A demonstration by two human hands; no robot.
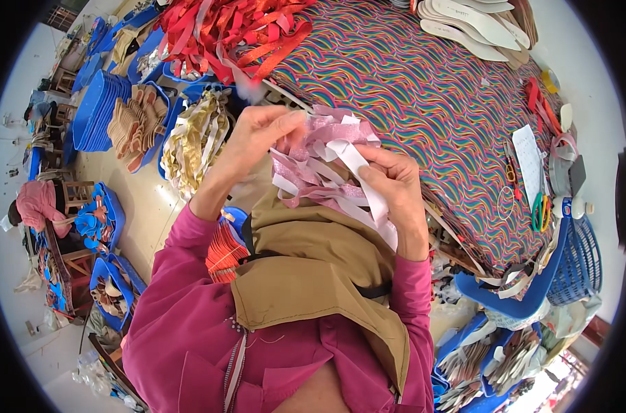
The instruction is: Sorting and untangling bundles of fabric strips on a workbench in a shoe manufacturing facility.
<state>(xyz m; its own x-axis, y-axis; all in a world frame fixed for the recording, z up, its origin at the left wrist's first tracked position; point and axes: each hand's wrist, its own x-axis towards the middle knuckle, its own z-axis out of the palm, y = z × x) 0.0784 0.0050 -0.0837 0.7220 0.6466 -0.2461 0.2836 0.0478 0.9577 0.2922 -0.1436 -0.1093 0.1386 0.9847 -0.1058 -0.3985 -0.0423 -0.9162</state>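
Observation:
A loose heap of glittery pink strips (320,182) with white backs lies over my lap at the table's near edge. My right hand (397,180) pinches one strip (354,165) between thumb and fingers, its white back showing. At the upper left of the heap is my left hand (266,131), thumb and fingers brought together. Its fingertips are smeared by motion beside the pink strips, and what they hold cannot be made out. A brown apron (313,241) covers my lap beneath the heap.
A wavy multicoloured cloth (409,82) covers the table. Red strips (237,34) are piled at its far left, pale shoe-sole shapes (471,27) stacked far right. Scissors (537,210) and a paper sheet (526,162) lie rightward. Gold strips (196,141) and blue bins (101,110) stand left.

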